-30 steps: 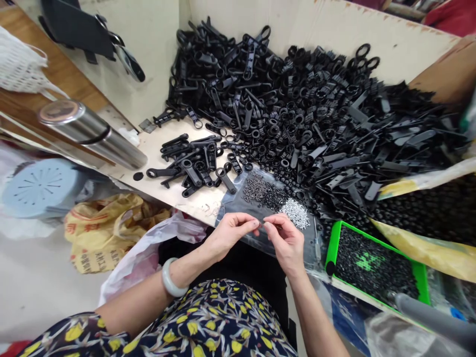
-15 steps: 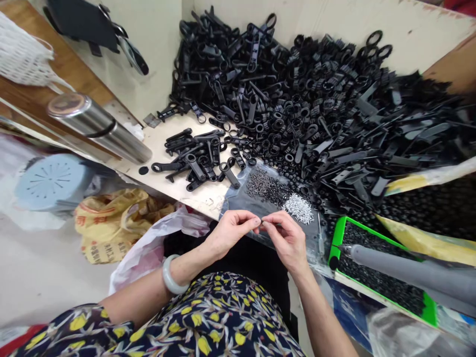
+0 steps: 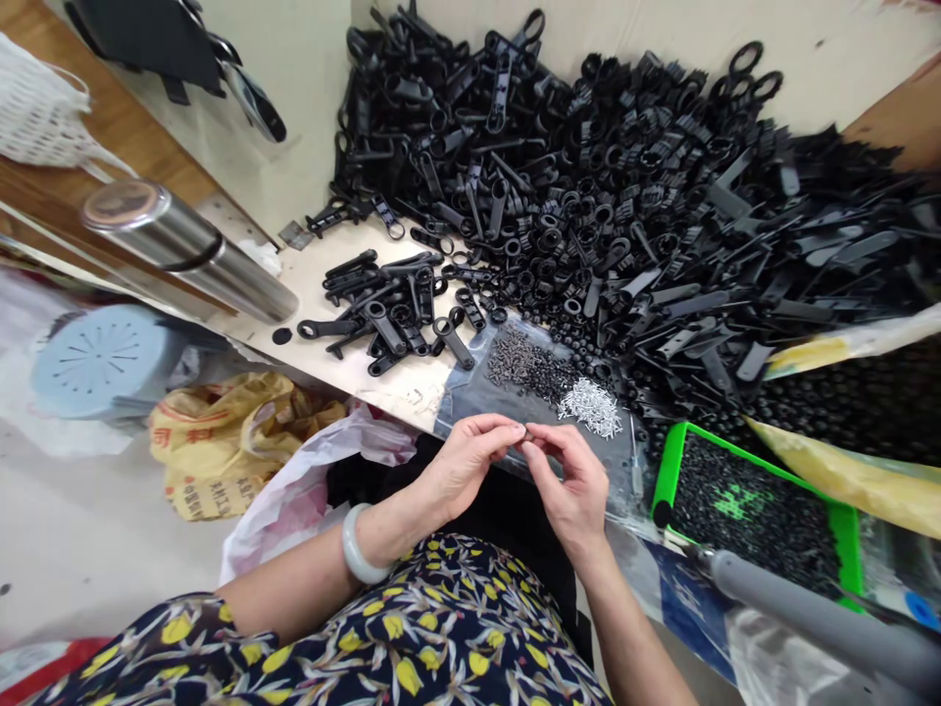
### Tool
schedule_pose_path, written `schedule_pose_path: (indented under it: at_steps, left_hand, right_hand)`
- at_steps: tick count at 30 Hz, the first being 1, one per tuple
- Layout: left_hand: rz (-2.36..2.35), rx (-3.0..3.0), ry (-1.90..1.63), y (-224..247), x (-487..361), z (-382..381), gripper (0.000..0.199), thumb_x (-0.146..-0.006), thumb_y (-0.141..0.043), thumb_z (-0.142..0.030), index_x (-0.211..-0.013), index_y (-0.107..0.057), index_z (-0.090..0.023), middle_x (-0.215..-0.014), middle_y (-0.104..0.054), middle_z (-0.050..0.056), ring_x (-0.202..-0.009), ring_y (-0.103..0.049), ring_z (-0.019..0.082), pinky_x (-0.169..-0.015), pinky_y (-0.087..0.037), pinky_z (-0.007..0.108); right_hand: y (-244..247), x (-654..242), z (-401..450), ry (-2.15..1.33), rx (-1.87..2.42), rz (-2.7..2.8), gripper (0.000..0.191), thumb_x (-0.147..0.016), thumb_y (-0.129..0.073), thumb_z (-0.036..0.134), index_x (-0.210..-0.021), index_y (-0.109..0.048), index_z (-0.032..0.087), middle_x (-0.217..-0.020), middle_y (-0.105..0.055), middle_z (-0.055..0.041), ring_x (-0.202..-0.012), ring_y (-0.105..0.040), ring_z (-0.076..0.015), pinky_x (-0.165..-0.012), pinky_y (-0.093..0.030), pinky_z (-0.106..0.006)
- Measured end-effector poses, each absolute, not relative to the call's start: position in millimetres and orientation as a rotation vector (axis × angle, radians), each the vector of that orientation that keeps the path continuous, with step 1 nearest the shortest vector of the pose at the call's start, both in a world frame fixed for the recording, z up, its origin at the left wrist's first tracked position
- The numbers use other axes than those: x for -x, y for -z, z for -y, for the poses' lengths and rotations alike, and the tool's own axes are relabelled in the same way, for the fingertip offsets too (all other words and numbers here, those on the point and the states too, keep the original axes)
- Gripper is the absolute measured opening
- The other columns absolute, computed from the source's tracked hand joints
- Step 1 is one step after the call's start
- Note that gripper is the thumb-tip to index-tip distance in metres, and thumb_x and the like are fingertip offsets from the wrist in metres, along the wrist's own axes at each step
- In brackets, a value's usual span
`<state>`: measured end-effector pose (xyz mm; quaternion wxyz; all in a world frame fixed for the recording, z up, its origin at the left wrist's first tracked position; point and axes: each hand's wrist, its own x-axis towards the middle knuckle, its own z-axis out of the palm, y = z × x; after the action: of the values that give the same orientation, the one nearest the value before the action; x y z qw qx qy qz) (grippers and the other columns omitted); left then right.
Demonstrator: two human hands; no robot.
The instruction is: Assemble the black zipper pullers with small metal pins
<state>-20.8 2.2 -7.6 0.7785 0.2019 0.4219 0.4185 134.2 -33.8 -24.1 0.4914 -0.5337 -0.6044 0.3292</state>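
Note:
My left hand (image 3: 470, 461) and my right hand (image 3: 571, 480) meet at the fingertips over the table's front edge. Both are pinched around something small and dark that I cannot make out. Just beyond them, a grey plastic sheet (image 3: 460, 397) bears a heap of small brown parts (image 3: 515, 358), small black parts (image 3: 555, 380) and a pile of silver pins (image 3: 590, 407). A thin screwdriver-like tool (image 3: 635, 461) lies right of my right hand. Black ring-ended handles (image 3: 386, 324) are grouped to the left of the sheet.
A large heap of black parts (image 3: 551, 186) fills the back. A steel flask (image 3: 191, 250) stands at left, a light blue stool (image 3: 103, 361) beyond the edge. At right are a green tray (image 3: 668, 476) of black bits and a grey cylindrical tool (image 3: 801, 598).
My hands stay together at the fingertips, with the left slightly further right. The grey cylindrical tool has moved down, uncovering more of the green tray.

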Motion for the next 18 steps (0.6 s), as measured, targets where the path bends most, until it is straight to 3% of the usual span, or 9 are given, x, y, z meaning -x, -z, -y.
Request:
schedule_pose_path:
  at_steps: [5,18]
  left_hand:
    - [-0.944,-0.350,-0.862,7.6,20.0,1.5,0.019,-0.067,-0.090,-0.028,-0.076,-0.081,-0.014,-0.074,-0.069,0.002,-0.069,-0.049,0.009,-0.069,-0.038,0.023]
    - [-0.963,-0.364,-0.850,4.1,18.6,3.7,0.019,-0.067,-0.089,-0.029,-0.074,-0.081,-0.014,-0.075,-0.071,0.004,-0.070,-0.051,0.010,-0.071,-0.039,0.025]
  right_hand:
    - [18.8,-137.7,31.0,-0.551,1.268,1.696,0.030,-0.093,-0.069,0.009,-0.118,-0.071,0.025,-0.095,-0.072,-0.0023,-0.084,-0.067,-0.0167,-0.078,-0.056,-0.033]
    - [19.5,-140.1,29.1,-0.525,1.246,1.747,0.028,-0.091,-0.069,0.008,-0.113,-0.070,0.024,-0.091,-0.072,-0.0009,-0.080,-0.067,-0.0153,-0.075,-0.056,-0.031]
